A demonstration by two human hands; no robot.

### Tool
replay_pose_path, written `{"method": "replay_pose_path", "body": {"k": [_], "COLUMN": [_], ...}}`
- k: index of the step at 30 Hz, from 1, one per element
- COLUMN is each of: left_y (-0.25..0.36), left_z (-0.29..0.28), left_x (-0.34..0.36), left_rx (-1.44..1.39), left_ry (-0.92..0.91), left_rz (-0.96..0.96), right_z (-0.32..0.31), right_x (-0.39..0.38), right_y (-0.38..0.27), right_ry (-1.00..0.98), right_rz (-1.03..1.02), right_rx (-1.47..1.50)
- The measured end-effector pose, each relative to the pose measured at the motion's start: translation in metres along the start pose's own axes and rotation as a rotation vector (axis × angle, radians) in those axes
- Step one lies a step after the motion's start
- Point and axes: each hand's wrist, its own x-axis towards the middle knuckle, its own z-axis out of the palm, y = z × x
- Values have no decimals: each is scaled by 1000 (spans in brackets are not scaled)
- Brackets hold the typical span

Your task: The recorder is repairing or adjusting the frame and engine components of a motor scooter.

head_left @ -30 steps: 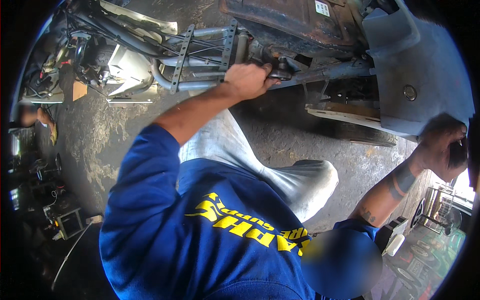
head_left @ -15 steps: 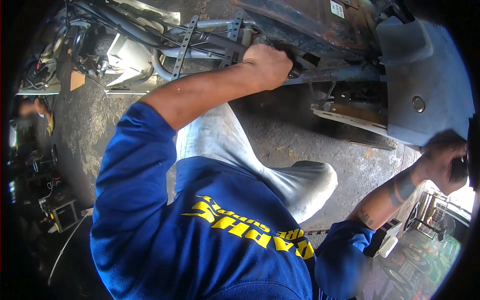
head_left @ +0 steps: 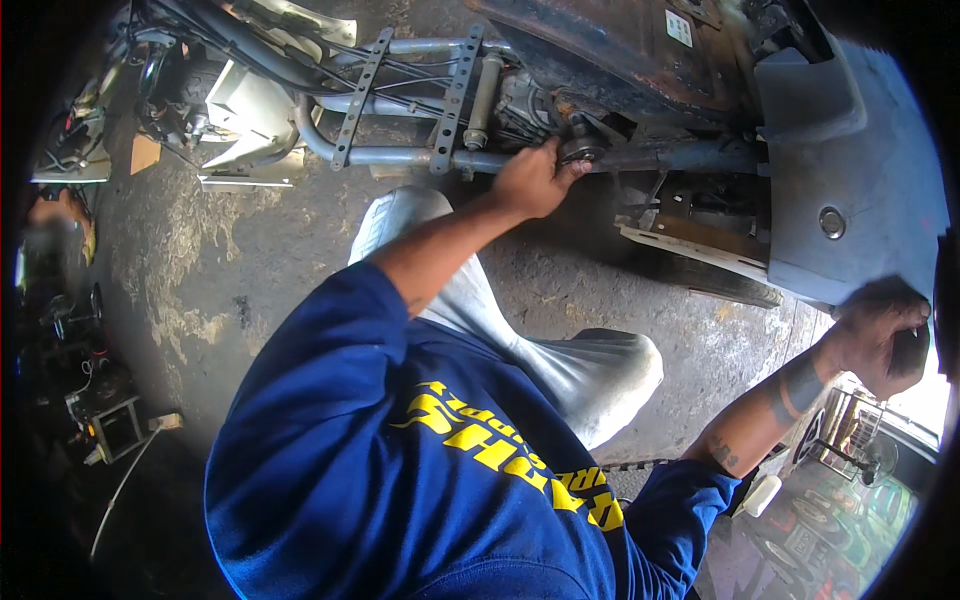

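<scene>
From the left, we spot a white panel point(head_left: 245, 118), then two perforated strips point(head_left: 459, 103) across grey tubing point(head_left: 395, 155). Here's our left hand point(head_left: 532, 183) — fingers curled round a dark round-headed piece point(head_left: 582, 150), just beside the rusty metal box point(head_left: 622, 62). Next, a grey panel point(head_left: 860, 175), our right hand point(head_left: 880, 345) at its lower corner — fingers bent, grip on anything we can't tell.

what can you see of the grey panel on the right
The grey panel is broad and dull, painted metal or plastic, I can't tell which. A scooped area shapes its upper left, and a round silver disc sits lower on its face. It is right of the rusty box. The right grip is by its lower edge; contact is unclear.
</scene>
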Motion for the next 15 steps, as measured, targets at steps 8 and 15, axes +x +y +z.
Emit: {"method": "replay_pose_path", "body": {"k": [8,15], "left_y": [101,1], "left_z": [-86,-4], "left_x": [19,-7], "left_rx": [866,-223], "left_ry": [-389,-67], "left_rz": [56,-136], "right_z": [-4,2], "right_x": [-6,1], "right_y": [12,-3], "right_ry": [-28,35], "right_rz": [-2,15], "right_rx": [17,-137]}}
